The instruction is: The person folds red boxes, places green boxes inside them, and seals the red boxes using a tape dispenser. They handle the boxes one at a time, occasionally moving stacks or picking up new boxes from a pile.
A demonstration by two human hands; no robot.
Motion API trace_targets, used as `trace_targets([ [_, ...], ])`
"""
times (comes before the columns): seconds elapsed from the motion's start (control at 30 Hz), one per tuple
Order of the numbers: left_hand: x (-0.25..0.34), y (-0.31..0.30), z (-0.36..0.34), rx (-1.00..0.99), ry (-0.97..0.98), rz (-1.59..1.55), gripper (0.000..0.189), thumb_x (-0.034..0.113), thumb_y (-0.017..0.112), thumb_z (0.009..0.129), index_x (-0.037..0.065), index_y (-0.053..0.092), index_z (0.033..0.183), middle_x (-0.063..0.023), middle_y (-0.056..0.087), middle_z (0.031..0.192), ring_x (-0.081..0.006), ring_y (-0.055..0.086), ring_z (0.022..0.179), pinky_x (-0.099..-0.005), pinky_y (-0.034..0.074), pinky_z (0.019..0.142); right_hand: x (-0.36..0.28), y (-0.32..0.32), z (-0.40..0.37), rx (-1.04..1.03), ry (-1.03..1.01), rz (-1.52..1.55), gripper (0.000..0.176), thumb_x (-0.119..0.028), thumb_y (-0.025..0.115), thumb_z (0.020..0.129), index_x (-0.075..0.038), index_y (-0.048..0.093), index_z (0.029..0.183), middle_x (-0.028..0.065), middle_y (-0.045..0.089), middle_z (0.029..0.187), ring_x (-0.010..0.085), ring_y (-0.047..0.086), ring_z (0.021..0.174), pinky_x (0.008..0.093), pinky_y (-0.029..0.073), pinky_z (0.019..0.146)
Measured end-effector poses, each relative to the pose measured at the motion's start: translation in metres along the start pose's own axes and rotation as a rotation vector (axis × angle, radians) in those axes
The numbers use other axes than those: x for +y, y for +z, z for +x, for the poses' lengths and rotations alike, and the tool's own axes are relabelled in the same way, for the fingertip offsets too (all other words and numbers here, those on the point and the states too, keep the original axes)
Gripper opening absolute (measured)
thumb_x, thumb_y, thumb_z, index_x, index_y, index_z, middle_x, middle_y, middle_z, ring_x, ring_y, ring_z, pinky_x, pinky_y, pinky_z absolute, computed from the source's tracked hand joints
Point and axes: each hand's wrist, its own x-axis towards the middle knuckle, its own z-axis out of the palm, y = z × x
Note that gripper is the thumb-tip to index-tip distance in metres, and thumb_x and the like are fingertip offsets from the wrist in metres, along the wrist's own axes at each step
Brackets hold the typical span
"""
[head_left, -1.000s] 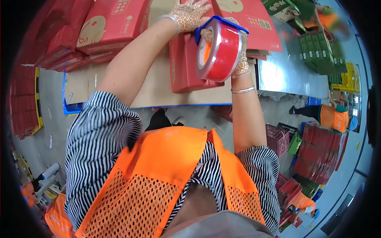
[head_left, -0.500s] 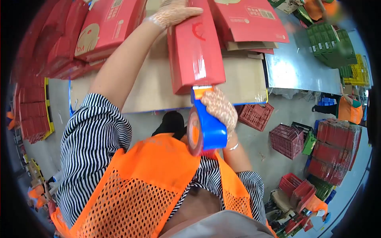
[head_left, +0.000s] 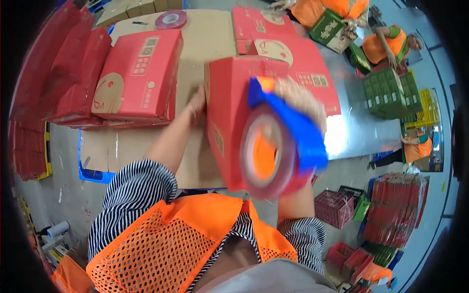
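A red cardboard box point(head_left: 227, 105) stands before me, its long side turned up toward me. My left hand point(head_left: 197, 101), in a clear glove, grips its left side, with the fingers partly hidden at the box's edge. My right hand point(head_left: 303, 100), also gloved and smeared by motion, is closed round a blue tape dispenser point(head_left: 305, 139) with an orange part at its head. A big roll of clear tape point(head_left: 247, 158) sits in the dispenser, which overlaps the right part of the box in this view.
More red boxes point(head_left: 139, 73) stand at the left, and flat red cartons point(head_left: 312, 68) lie at the right. A spare tape roll point(head_left: 171, 19) rests at the table's point(head_left: 210, 36) far end. Crates point(head_left: 334, 207) stand on the floor; people in orange vests point(head_left: 386, 46) work beyond.
The box has turned and shifted, showing another side. My left hand has gone from its top to its left side. The tape dispenser has risen from the box's near end, in my right hand.
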Motion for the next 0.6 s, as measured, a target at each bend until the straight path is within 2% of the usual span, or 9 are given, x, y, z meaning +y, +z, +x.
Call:
trace_targets([
  [0.07, -0.011, 0.014, -0.041, -0.002, 0.004, -0.051, 0.069, 0.056, 0.033, 0.099, 0.005, 0.041, 0.145, -0.0184, 0.051, 0.141, -0.0303, 0.046, 0.133, -0.0398, 0.039, 0.108, 0.018, 0.012, 0.046, 0.027, 0.242, 0.270, 0.016, -0.018, 0.061, 0.091, -0.005, 0.062, 0.100, 0.0109, 0.069, 0.105, 0.0256, 0.068, 0.098, 0.0469, 0.048, 0.099],
  [0.13, 0.053, 0.055, -0.108, 0.226, 0.177, 0.615, 0.056, 0.042, 0.044, 0.099, 0.004, 0.048, 0.140, -0.0226, 0.056, 0.131, -0.0336, 0.051, 0.126, -0.0398, 0.042, 0.105, 0.056, 0.027, 0.079, 0.105, 0.587, 0.576, 0.017, -0.019, 0.059, 0.093, -0.004, 0.062, 0.100, 0.0096, 0.069, 0.103, 0.0246, 0.068, 0.096, 0.0452, 0.050, 0.097],
  [0.17, 0.078, 0.061, -0.115, 0.205, 0.411, 0.572, 0.055, 0.043, 0.040, 0.100, 0.007, 0.046, 0.142, -0.0151, 0.051, 0.137, -0.0290, 0.047, 0.128, -0.0405, 0.040, 0.106, 0.073, 0.033, 0.090, 0.162, 0.747, 0.688, 0.017, -0.020, 0.059, 0.093, -0.004, 0.062, 0.100, 0.0090, 0.069, 0.102, 0.0241, 0.068, 0.094, 0.0443, 0.051, 0.096],
  [0.23, 0.202, 0.106, -0.143, 0.126, 0.897, 0.632, 0.051, 0.038, 0.044, 0.100, 0.006, 0.046, 0.141, -0.0100, 0.055, 0.132, -0.0229, 0.050, 0.121, -0.0360, 0.042, 0.100, 0.069, 0.039, 0.098, -0.171, 0.339, 0.521, 0.026, -0.026, 0.052, 0.095, -0.002, 0.062, 0.102, 0.0047, 0.065, 0.095, 0.0187, 0.064, 0.086, 0.0348, 0.053, 0.085],
  [0.3, 0.218, 0.121, -0.125, -0.121, 0.720, 0.549, 0.032, 0.008, 0.048, 0.094, 0.001, 0.062, 0.121, -0.0158, 0.063, 0.120, -0.0295, 0.061, 0.106, -0.0371, 0.048, 0.092, 0.079, 0.040, 0.100, -0.114, 0.073, -0.261, 0.033, -0.032, 0.050, 0.095, -0.002, 0.060, 0.107, 0.0051, 0.063, 0.097, 0.0168, 0.061, 0.090, 0.0318, 0.051, 0.082],
  [0.37, 0.188, 0.126, -0.107, -0.081, 0.650, 0.316, 0.030, 0.009, 0.046, 0.094, 0.002, 0.065, 0.116, -0.0130, 0.065, 0.115, -0.0251, 0.062, 0.104, -0.0350, 0.048, 0.092, 0.102, 0.028, 0.087, 0.129, 0.575, 0.537, 0.042, -0.041, 0.051, 0.096, -0.003, 0.060, 0.111, 0.0072, 0.063, 0.106, 0.0181, 0.060, 0.101, 0.0361, 0.051, 0.087],
  [0.5, 0.190, 0.139, -0.118, -0.068, 0.602, 0.197, 0.030, 0.008, 0.044, 0.095, 0.005, 0.070, 0.110, -0.0066, 0.070, 0.103, -0.0156, 0.062, 0.099, -0.0291, 0.047, 0.092, 0.059, 0.012, 0.046, 0.106, 0.604, 0.546, 0.052, -0.052, 0.056, 0.092, -0.005, 0.058, 0.115, 0.0104, 0.063, 0.116, 0.0236, 0.062, 0.108, 0.0422, 0.054, 0.089],
  [0.57, 0.191, 0.136, -0.113, 0.011, 0.829, 0.423, 0.030, 0.008, 0.044, 0.095, 0.007, 0.071, 0.109, -0.0065, 0.071, 0.103, -0.0146, 0.063, 0.097, -0.0272, 0.047, 0.093, 0.002, 0.009, 0.037, -0.120, 0.574, 0.346, 0.065, -0.060, 0.070, 0.079, -0.008, 0.056, 0.115, 0.0128, 0.064, 0.110, 0.0255, 0.065, 0.098, 0.0433, 0.057, 0.084],
  [0.6, 0.195, 0.137, -0.118, 0.026, 0.822, 0.462, 0.031, 0.008, 0.043, 0.095, 0.007, 0.071, 0.109, -0.0070, 0.071, 0.105, -0.0156, 0.063, 0.099, -0.0278, 0.047, 0.093, -0.022, 0.019, 0.014, 0.004, 0.584, 0.777, 0.056, -0.052, 0.073, 0.080, -0.007, 0.055, 0.108, 0.0133, 0.064, 0.097, 0.0255, 0.066, 0.087, 0.0414, 0.058, 0.077],
])
